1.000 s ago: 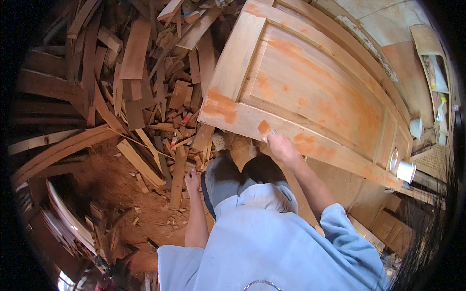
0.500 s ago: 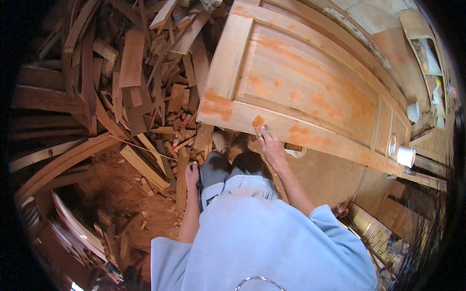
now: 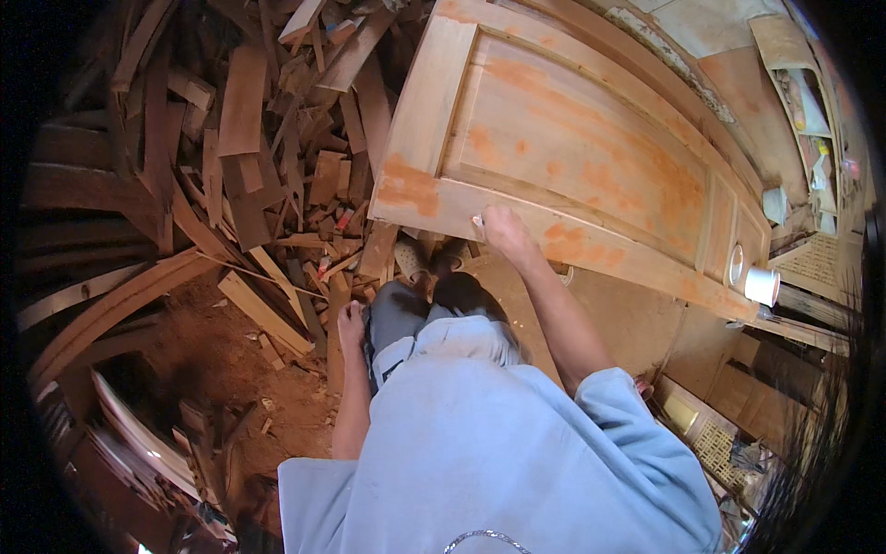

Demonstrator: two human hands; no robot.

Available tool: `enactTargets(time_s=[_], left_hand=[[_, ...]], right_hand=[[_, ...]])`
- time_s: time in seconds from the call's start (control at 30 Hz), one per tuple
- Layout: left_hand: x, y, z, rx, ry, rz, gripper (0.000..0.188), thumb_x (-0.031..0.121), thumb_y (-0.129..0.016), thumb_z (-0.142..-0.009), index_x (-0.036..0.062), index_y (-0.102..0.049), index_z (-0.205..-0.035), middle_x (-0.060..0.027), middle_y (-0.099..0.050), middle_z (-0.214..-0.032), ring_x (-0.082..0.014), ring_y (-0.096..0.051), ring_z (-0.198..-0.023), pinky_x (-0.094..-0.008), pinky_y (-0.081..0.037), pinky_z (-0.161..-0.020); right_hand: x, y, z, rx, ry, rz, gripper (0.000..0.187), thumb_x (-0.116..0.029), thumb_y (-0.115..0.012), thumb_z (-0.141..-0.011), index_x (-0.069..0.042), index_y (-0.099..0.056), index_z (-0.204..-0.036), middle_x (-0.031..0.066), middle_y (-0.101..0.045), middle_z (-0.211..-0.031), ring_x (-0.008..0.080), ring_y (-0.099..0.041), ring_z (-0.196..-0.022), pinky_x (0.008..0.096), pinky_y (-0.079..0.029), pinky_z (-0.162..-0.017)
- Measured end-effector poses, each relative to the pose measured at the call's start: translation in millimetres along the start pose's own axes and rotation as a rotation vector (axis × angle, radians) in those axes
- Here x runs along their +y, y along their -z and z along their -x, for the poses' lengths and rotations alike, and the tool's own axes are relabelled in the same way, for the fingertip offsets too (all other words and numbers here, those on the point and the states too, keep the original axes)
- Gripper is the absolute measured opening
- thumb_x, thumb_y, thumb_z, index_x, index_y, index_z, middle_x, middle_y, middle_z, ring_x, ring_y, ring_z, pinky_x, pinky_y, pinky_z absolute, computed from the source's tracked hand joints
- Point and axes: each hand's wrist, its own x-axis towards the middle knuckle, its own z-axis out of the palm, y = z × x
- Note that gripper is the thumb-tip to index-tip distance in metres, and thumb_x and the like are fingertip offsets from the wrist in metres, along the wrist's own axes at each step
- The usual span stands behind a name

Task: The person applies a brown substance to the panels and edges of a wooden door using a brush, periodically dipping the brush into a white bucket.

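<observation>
A wooden panelled door point(image 3: 581, 120) lies before me, smeared with patches of orange filler point(image 3: 409, 187) on its frame and inner panel. My right hand point(image 3: 506, 233) is closed over the door's near edge, gripping a putty knife. Only a small pale end of the putty knife point(image 3: 477, 221) shows beside the fingers; its blade is hidden under the hand. Down by my left thigh hangs my left hand point(image 3: 351, 325), its fingers curled in with nothing seen in them.
A heap of wood offcuts point(image 3: 245, 102) fills the left side. Sawdust point(image 3: 221, 337) covers the floor below it. On the door's far right end stands a white tub point(image 3: 762, 286), next to a round white lid point(image 3: 736, 265). Shelving point(image 3: 803, 102) stands at the far right.
My right hand has turned over on the door's near edge, so the orange-loaded blade seen before is now hidden. My left hand stays beside my thigh.
</observation>
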Motion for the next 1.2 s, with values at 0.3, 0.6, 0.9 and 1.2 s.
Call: enactTargets(time_s=[0.3, 0.6, 0.9, 1.2], left_hand=[[-43.0, 16.3, 33.5, 0.083, 0.081, 0.177, 0.054, 0.042, -0.055, -0.100, -0.0081, -0.064, -0.117, -0.0171, -0.070, -0.100, -0.0242, -0.068, -0.092, -0.0349, -0.052, -0.084], [-12.3, 37.7, 11.3, -0.066, 0.121, 0.028, 0.052, 0.042, -0.055, -0.100, -0.0072, -0.063, -0.114, -0.0109, -0.065, -0.088, -0.0219, -0.062, -0.079, -0.0361, -0.050, -0.073], [50.2, 16.0, -11.7, -0.087, 0.073, 0.131, 0.055, 0.044, -0.056, -0.101, -0.0059, -0.060, -0.123, -0.0123, -0.066, -0.105, -0.0200, -0.064, -0.094, -0.0319, -0.050, -0.084], [36.2, 14.0, 13.8, -0.088, 0.057, 0.097, 0.049, 0.040, -0.057, -0.102, -0.0038, -0.060, -0.124, -0.0102, -0.065, -0.102, -0.0156, -0.063, -0.092, -0.0284, -0.050, -0.078]], right_hand=[[28.2, -5.4, 83.7, -0.004, 0.047, -0.139, 0.027, -0.017, -0.061, -0.093, 0.002, -0.067, -0.112, 0.0322, -0.066, -0.102, 0.0445, -0.066, -0.097, 0.0519, -0.051, -0.082], [28.2, -67.7, 63.6, 0.477, -0.141, -0.275, 0.045, -0.021, -0.063, -0.095, -0.011, -0.057, -0.139, 0.0298, -0.066, -0.104, 0.0473, -0.065, -0.092, 0.0517, -0.052, -0.080], [59.7, -47.4, 87.2, 0.347, -0.092, -0.293, 0.042, -0.024, -0.061, -0.098, -0.013, -0.058, -0.138, 0.0303, -0.065, -0.098, 0.0472, -0.064, -0.086, 0.0522, -0.051, -0.075], [52.0, -75.5, 85.8, 0.425, -0.263, -0.178, 0.047, -0.033, -0.055, -0.101, -0.017, -0.051, -0.145, 0.0278, -0.062, -0.102, 0.0456, -0.065, -0.085, 0.0515, -0.054, -0.071]])
